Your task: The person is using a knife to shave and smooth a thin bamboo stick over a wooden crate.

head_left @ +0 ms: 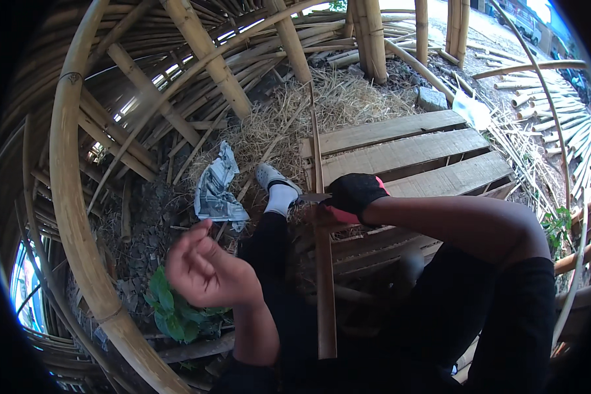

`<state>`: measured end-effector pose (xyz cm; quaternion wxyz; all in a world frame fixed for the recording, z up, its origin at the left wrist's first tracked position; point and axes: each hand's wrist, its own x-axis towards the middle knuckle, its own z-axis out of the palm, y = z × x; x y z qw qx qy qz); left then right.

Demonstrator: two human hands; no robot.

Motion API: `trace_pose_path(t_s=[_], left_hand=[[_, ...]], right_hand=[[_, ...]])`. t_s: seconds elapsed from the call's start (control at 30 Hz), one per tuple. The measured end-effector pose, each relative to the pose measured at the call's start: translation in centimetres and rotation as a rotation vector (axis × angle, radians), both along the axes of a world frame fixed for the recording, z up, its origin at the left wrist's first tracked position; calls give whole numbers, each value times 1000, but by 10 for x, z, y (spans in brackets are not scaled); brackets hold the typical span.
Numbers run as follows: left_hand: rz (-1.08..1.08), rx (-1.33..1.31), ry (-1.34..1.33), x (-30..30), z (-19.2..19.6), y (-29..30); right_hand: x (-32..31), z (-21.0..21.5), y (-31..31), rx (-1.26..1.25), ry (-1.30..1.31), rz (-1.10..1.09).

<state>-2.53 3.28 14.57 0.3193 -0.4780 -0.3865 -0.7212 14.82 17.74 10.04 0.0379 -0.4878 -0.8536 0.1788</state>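
1 knife [314,196]; 1 bamboo strip [324,276]; R hand [353,196]

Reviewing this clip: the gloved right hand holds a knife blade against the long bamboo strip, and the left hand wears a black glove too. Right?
Not quite. In the head view the left hand is bare and raised, holding nothing visible. Only the right hand wears a black glove, holding the knife blade against the long bamboo strip.

The short grey metal blade [314,197] shows only its tip, the rest being buried in the black-and-red gloved right hand [353,195], so its handle cannot be made out. The long flat bamboo strip [324,276] loses its lower end against the dark trouser leg. The bare left hand [209,272] is blurred, and whether its curled fingers pinch anything cannot be told.
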Motion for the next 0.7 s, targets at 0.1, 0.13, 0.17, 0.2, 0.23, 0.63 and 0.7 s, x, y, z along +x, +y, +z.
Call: trace_pose_path(t_s=[0.1, 0.13, 0.17, 0.2, 0.23, 0.63, 0.7], left_hand=[[170, 195, 306, -18, 12, -16], [244, 231, 343, -13, 15, -1], [128, 58, 78, -3, 4, 37], [418, -370, 316, -12, 11, 69], [495, -500, 326, -47, -29, 101], [-616, -1657, -518, -16, -110, 18], [-853, -1689, -500, -10, -106, 12]], right_hand=[[-2, -9, 2, 0, 2, 24], [-1, -8, 2, 0, 12, 44], [2, -5, 5, 10, 5, 39], [5, -1, 4, 3, -16, 22], [-8, 4, -5, -5, -24, 55], [0, 0, 0, -26, -33, 93], [0, 2, -1, -36, -24, 85]])
